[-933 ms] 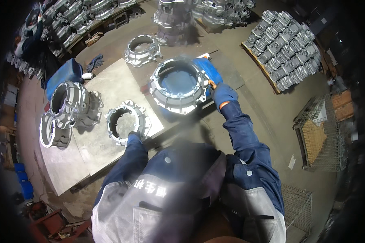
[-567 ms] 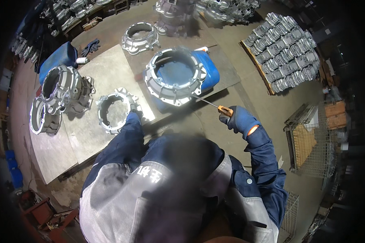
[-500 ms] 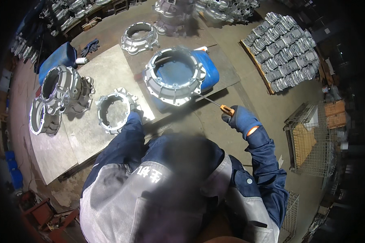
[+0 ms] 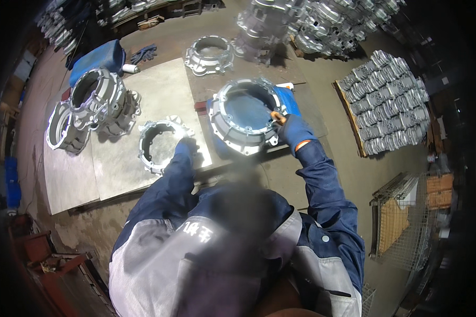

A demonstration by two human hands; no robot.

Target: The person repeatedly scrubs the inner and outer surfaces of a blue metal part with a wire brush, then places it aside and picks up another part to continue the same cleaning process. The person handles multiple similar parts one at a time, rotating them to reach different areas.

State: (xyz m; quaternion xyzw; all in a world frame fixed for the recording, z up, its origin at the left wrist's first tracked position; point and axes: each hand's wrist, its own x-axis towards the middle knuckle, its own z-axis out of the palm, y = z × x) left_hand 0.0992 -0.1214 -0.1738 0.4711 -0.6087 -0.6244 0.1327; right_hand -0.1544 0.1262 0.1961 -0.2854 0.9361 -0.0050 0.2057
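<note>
My gloved right hand (image 4: 297, 130) is closed around the orange handle of a hand tool (image 4: 278, 118) at the right rim of a large ring-shaped metal housing (image 4: 238, 138). The tool's thin metal shaft, visible earlier, is hard to make out now. That housing rests on a blue support (image 4: 289, 100), which shows through its opening. To its left, my gloved left hand (image 4: 185, 150) grips the right edge of a smaller ring-shaped housing (image 4: 145, 150), which lies on the metal-topped table (image 4: 116, 174). The left fingertips are partly in shadow.
Several stacked housings (image 4: 103, 103) stand at the table's left. Another housing (image 4: 209, 55) sits at the back beside a tall stack (image 4: 262, 29). Blue gloves (image 4: 144, 54) and a blue container (image 4: 98, 58) lie far left. At the right are a loaded pallet (image 4: 386, 103) and a wire cage (image 4: 407, 222).
My right hand has moved up and left, bringing the orange handle from beside the large housing to its rim. The left hand stays at the smaller housing. The whole view has shifted somewhat.
</note>
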